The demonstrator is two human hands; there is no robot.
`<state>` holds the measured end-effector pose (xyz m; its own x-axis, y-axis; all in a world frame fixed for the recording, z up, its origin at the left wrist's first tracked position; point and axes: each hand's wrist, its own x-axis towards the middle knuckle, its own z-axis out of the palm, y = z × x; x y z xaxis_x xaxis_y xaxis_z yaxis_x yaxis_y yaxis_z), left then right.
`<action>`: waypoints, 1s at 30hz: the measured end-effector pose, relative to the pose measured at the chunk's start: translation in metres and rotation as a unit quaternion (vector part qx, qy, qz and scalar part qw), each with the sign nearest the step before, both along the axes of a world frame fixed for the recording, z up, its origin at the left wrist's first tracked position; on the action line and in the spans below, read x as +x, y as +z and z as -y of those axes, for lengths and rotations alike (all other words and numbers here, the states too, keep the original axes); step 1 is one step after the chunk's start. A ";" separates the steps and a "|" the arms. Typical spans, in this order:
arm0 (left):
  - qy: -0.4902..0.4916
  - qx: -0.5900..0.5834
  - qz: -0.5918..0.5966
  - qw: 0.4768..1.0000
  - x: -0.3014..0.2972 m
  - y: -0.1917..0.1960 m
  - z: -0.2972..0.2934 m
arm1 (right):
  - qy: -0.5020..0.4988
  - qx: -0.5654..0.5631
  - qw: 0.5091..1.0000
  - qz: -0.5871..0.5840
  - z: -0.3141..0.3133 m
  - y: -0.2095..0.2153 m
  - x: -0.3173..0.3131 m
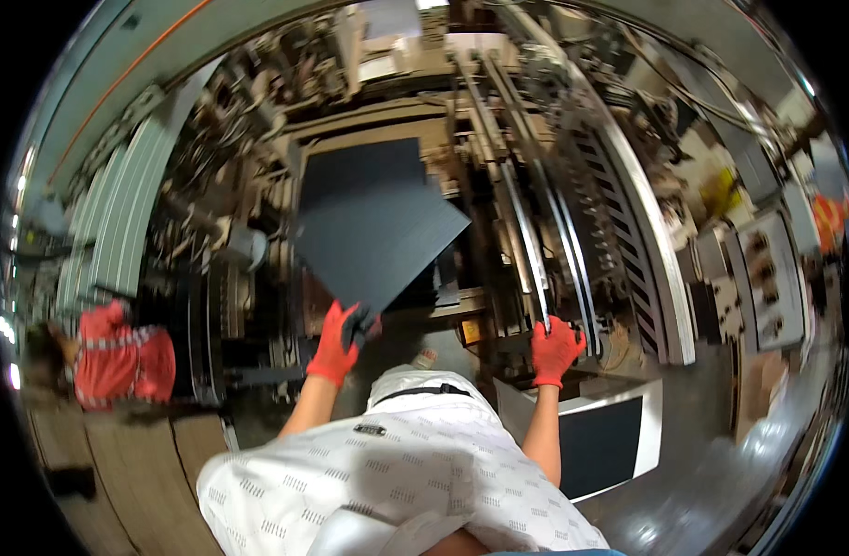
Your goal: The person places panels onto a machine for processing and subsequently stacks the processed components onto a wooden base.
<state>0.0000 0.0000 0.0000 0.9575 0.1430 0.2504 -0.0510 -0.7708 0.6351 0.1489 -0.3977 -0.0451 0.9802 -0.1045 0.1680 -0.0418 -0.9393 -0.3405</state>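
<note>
My left hand (335,345), in a red glove with dark fingers, pinches the near corner of a dark grey sheet (383,232). The sheet lies turned at an angle over another dark panel (359,162) in the machine's bay, overlapping it. My right hand (558,352), also red-gloved, is closed at the near end of a long shiny metal rail (529,241) to the right of the sheet. Its fingertips are partly hidden.
A white-edged box (648,431) with a dark panel in it stands at my lower right. A black-and-silver striped guard (619,232) runs along the right. At far left, a person in red (123,357) is near brown cardboard (132,473).
</note>
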 end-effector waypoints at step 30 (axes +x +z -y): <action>0.107 -0.666 -0.024 0.738 0.344 -0.098 0.212 | -0.100 0.332 0.938 -0.006 -0.047 -0.026 0.165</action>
<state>0.3438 -0.2123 -0.0979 0.8801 0.3811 -0.2832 0.0297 0.5512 0.8339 0.3141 -0.3511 -0.0707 0.9312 -0.3644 -0.0107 -0.2025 -0.4925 -0.8465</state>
